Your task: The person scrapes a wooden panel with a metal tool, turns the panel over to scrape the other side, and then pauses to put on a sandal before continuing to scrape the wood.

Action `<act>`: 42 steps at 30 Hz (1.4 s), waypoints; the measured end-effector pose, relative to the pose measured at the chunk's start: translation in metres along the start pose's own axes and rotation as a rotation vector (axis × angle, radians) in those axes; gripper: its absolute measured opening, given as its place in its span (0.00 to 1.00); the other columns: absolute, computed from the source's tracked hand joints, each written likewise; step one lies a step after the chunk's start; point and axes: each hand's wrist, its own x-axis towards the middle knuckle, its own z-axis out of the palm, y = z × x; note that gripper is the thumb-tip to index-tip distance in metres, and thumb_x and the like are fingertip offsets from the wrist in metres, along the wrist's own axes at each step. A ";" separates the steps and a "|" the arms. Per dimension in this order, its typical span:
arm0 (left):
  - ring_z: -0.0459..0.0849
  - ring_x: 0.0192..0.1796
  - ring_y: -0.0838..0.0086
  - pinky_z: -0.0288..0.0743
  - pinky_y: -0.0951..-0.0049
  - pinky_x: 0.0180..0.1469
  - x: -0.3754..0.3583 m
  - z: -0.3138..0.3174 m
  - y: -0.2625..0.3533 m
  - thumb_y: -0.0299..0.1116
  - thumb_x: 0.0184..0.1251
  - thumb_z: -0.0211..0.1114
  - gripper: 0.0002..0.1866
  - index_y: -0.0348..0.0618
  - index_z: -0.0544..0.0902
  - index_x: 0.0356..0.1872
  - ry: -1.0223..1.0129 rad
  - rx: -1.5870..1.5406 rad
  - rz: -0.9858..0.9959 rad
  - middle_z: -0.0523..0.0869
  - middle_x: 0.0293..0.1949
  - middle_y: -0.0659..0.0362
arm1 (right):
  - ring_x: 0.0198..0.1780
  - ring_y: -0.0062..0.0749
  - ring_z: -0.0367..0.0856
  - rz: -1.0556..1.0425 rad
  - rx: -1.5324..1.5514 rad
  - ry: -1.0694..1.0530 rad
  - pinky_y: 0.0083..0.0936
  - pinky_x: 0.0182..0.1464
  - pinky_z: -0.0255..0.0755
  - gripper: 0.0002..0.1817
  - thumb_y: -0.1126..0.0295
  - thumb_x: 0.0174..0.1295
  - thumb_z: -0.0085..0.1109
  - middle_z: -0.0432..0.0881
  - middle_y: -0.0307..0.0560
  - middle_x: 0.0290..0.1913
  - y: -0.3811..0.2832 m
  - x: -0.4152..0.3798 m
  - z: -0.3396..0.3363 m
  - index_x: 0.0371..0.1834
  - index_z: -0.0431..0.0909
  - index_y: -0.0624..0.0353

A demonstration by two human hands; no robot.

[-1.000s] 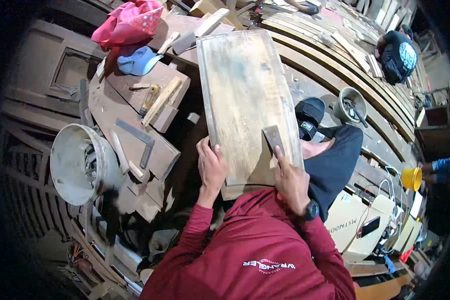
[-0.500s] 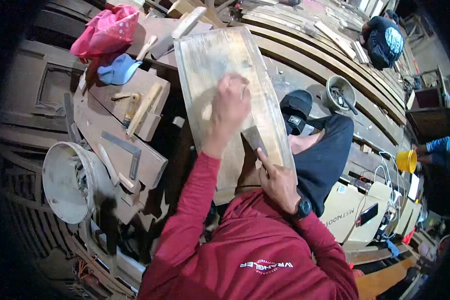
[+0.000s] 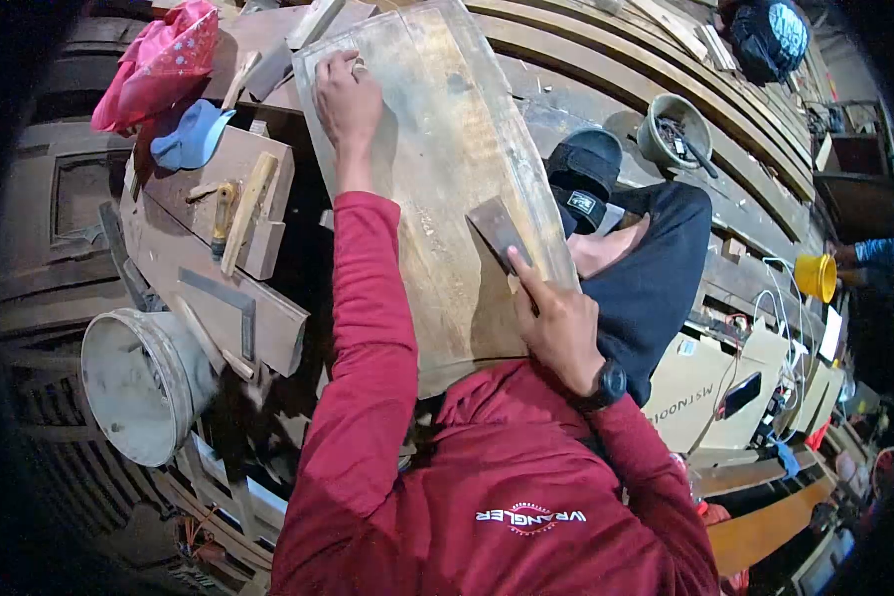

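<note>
A long wooden panel [image 3: 422, 149] with a raised edge lies across my lap, its face pale and patchy. My left hand [image 3: 350, 104] is over the panel's far left part, fingers curled in towards the palm. Whatever is under those fingertips is too small to make out. Near the panel's right edge my right hand [image 3: 564, 333] grips a putty knife [image 3: 494, 226], index finger stretched along it. Its broad flat blade points away from me over the wood, and its handle is mostly hidden in my palm. Light crumbs show on the panel between the hands.
On the left bench are a metal square [image 3: 223, 303], a wooden-handled tool [image 3: 223, 219], a blue cap [image 3: 189, 136] and a pink bag [image 3: 159, 65]. A white bucket [image 3: 139, 387] stands below. A grey bucket [image 3: 672, 131] holds tools. Another person's sleeve [image 3: 876, 251] is at right.
My left hand has moved from mid-panel to its far left part. My right hand still holds the putty knife, slightly lower on the panel. The view has shifted a little.
</note>
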 end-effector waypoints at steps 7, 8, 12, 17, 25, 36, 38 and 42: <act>0.82 0.62 0.55 0.73 0.57 0.66 0.002 -0.004 -0.004 0.27 0.66 0.63 0.09 0.41 0.88 0.44 0.003 -0.056 0.066 0.86 0.55 0.51 | 0.20 0.43 0.83 -0.003 -0.105 -0.116 0.41 0.26 0.76 0.32 0.64 0.70 0.61 0.84 0.50 0.24 -0.018 -0.028 -0.019 0.78 0.70 0.49; 0.82 0.62 0.54 0.73 0.57 0.66 0.000 -0.002 -0.004 0.27 0.66 0.63 0.09 0.41 0.88 0.44 0.005 -0.057 0.069 0.86 0.56 0.51 | 0.20 0.43 0.83 -0.002 -0.111 -0.117 0.41 0.26 0.76 0.32 0.64 0.70 0.61 0.83 0.50 0.23 -0.017 -0.030 -0.017 0.78 0.70 0.49; 0.80 0.64 0.54 0.72 0.56 0.68 -0.001 -0.001 -0.003 0.27 0.67 0.61 0.10 0.42 0.89 0.44 -0.032 -0.038 0.045 0.84 0.58 0.50 | 0.18 0.44 0.82 -0.060 -0.126 0.079 0.40 0.26 0.77 0.31 0.63 0.71 0.59 0.82 0.50 0.20 -0.008 -0.015 0.003 0.78 0.71 0.50; 0.80 0.65 0.53 0.71 0.56 0.69 -0.006 -0.005 0.006 0.27 0.68 0.60 0.12 0.45 0.88 0.48 0.002 0.068 0.075 0.83 0.61 0.51 | 0.19 0.51 0.82 0.017 -0.073 0.008 0.47 0.25 0.76 0.27 0.65 0.68 0.61 0.80 0.53 0.18 -0.016 -0.022 -0.006 0.73 0.78 0.41; 0.80 0.64 0.53 0.71 0.55 0.68 -0.006 0.001 0.001 0.26 0.67 0.61 0.12 0.39 0.86 0.49 0.017 0.116 0.120 0.83 0.58 0.49 | 0.21 0.56 0.83 0.054 -0.108 -0.038 0.51 0.28 0.78 0.28 0.64 0.67 0.62 0.80 0.59 0.19 -0.020 -0.012 -0.017 0.73 0.78 0.37; 0.86 0.55 0.51 0.78 0.57 0.59 -0.010 -0.013 0.022 0.23 0.65 0.64 0.08 0.39 0.87 0.42 -0.057 -0.091 0.084 0.86 0.53 0.51 | 0.23 0.57 0.84 0.048 -0.063 -0.027 0.51 0.28 0.78 0.26 0.64 0.68 0.59 0.82 0.59 0.21 -0.017 0.001 -0.017 0.71 0.80 0.37; 0.87 0.53 0.52 0.80 0.58 0.57 -0.011 -0.005 0.013 0.22 0.65 0.63 0.08 0.39 0.87 0.43 -0.017 -0.078 0.106 0.87 0.51 0.51 | 0.23 0.57 0.84 0.097 -0.057 -0.024 0.50 0.28 0.78 0.26 0.63 0.68 0.59 0.82 0.58 0.21 -0.015 0.008 -0.013 0.71 0.80 0.37; 0.86 0.54 0.52 0.79 0.57 0.57 -0.009 -0.011 0.017 0.19 0.63 0.60 0.12 0.40 0.86 0.44 -0.059 -0.078 0.069 0.85 0.52 0.50 | 0.25 0.55 0.85 0.023 -0.118 -0.073 0.51 0.30 0.79 0.29 0.63 0.68 0.59 0.82 0.57 0.22 -0.020 -0.015 -0.018 0.75 0.75 0.39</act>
